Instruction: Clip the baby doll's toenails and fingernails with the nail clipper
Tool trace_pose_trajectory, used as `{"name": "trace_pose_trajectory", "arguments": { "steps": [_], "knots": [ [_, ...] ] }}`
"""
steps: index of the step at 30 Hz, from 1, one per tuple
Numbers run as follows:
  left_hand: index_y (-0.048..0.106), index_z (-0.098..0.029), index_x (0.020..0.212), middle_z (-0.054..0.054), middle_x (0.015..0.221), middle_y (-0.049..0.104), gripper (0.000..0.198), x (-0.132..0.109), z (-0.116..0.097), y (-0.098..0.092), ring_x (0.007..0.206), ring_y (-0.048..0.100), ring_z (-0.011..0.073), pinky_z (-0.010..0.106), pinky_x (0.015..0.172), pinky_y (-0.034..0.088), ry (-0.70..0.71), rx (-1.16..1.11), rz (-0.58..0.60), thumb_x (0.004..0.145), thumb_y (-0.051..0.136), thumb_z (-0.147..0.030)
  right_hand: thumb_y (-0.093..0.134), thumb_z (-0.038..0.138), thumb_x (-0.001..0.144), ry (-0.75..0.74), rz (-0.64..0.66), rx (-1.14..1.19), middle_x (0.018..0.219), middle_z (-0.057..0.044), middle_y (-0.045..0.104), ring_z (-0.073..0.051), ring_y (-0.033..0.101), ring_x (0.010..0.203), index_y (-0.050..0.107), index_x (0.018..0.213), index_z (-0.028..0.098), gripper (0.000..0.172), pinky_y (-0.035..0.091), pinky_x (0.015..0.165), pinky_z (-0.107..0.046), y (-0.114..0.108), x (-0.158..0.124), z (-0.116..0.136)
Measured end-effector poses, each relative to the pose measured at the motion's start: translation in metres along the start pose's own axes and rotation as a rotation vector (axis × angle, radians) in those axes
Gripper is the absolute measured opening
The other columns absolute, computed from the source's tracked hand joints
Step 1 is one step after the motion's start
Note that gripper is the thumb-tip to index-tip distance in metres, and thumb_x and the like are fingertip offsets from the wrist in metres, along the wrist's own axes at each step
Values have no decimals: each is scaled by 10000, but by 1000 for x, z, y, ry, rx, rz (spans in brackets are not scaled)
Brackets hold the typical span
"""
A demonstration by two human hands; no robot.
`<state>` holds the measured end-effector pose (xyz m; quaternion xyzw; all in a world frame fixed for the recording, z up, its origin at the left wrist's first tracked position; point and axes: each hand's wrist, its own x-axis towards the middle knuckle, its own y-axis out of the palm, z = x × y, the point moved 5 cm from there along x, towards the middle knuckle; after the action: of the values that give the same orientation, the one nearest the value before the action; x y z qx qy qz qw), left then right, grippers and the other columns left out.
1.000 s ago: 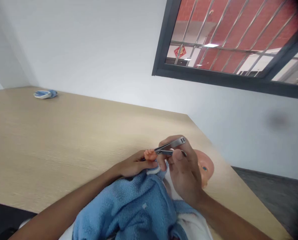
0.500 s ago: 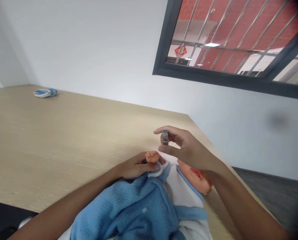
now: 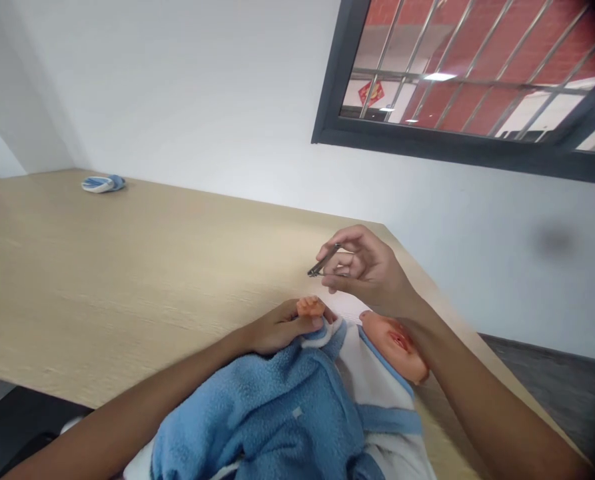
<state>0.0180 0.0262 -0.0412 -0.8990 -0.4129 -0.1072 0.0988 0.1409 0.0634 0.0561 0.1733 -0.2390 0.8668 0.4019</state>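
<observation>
A baby doll (image 3: 287, 407) in a blue and white fleece suit lies at the bottom middle, its head (image 3: 396, 343) partly hidden behind my right wrist. My left hand (image 3: 282, 327) is closed around the cuff and wrist of one doll arm, so that the small doll hand (image 3: 310, 307) sticks up above my thumb. Above it and to the right, my right hand (image 3: 360, 263) grips a metal nail clipper (image 3: 323, 261) between thumb and fingers. The clipper's lever is raised at an angle, and its jaw end points left, apart from the doll hand.
The light wooden table (image 3: 152, 267) runs along a white wall. A folded blue and white cloth item (image 3: 103, 183) lies at its far left. The table's right edge slopes down beside my right arm. A dark-framed window (image 3: 452, 143) is in the wall above.
My right hand has turned the nail clipper from upright to sideways, its jaw end now toward the left. My left hand keeps its hold on the doll's arm. The view has shifted slightly.
</observation>
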Motion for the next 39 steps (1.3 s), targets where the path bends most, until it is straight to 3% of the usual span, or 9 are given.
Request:
{"name": "trace_pose_trajectory", "arguments": {
  "steps": [3, 8, 14, 18, 22, 27, 34, 39],
  "knots": [
    [640, -165, 1100, 102, 1127, 629, 468, 0, 0, 0, 1113, 554, 249, 391, 1014, 414, 0, 14, 0, 935, 531, -589, 844, 121, 761, 14, -20, 28, 997, -8, 601, -103, 656, 615, 544, 1088, 236, 459, 570, 483, -217, 0, -3, 3],
    [641, -167, 1114, 97, 1124, 626, 467, -1, -2, 0, 1066, 565, 237, 403, 1014, 411, 12, 38, 9, 958, 497, -583, 833, 108, 774, -9, -115, 46, 1042, 10, 580, -88, 685, 613, 566, 1064, 246, 418, 595, 552, -214, -2, -3, 11],
    [636, -151, 1099, 115, 1161, 622, 468, 0, -3, -1, 1133, 550, 251, 401, 1007, 418, 29, 39, 11, 956, 511, -578, 873, 234, 757, 18, -72, 68, 1035, -32, 633, -184, 735, 630, 610, 1081, 220, 417, 606, 506, -278, -8, -2, 6],
    [629, -140, 1114, 124, 1184, 615, 478, 1, -1, -1, 1143, 559, 247, 424, 1004, 430, 57, 37, -2, 957, 514, -577, 839, 311, 815, -44, -140, 33, 869, -16, 673, -162, 705, 546, 630, 1069, 196, 349, 573, 459, -258, -6, -8, 9],
    [622, -140, 1092, 98, 1108, 635, 433, 0, -1, -1, 1045, 595, 220, 438, 979, 450, 97, 48, -19, 972, 508, -540, 858, 403, 787, -125, -192, -33, 727, 6, 691, -150, 681, 554, 638, 1056, 209, 398, 554, 515, -259, 0, -13, 15],
    [628, -142, 1054, 79, 1069, 641, 401, 3, -3, 4, 998, 609, 210, 426, 928, 490, 122, 64, -45, 970, 525, -520, 927, 320, 698, -149, -179, -111, 715, -1, 710, -154, 669, 603, 684, 1031, 198, 430, 543, 583, -275, 0, -9, 14],
    [631, -134, 1022, 56, 999, 650, 348, 8, -2, 8, 905, 629, 182, 380, 832, 542, 77, 43, -49, 967, 566, -472, 871, 455, 758, -189, -224, -93, 702, 9, 688, -142, 657, 570, 663, 1057, 197, 447, 503, 518, -261, -5, -9, 14],
    [625, -127, 957, 16, 846, 623, 348, 21, -5, 11, 716, 598, 124, 291, 674, 536, 42, -23, 40, 983, 548, -466, 842, 472, 785, -194, -330, -127, 682, 25, 644, -122, 612, 531, 641, 1027, 201, 415, 473, 470, -246, -10, -10, 17]
  ]
}}
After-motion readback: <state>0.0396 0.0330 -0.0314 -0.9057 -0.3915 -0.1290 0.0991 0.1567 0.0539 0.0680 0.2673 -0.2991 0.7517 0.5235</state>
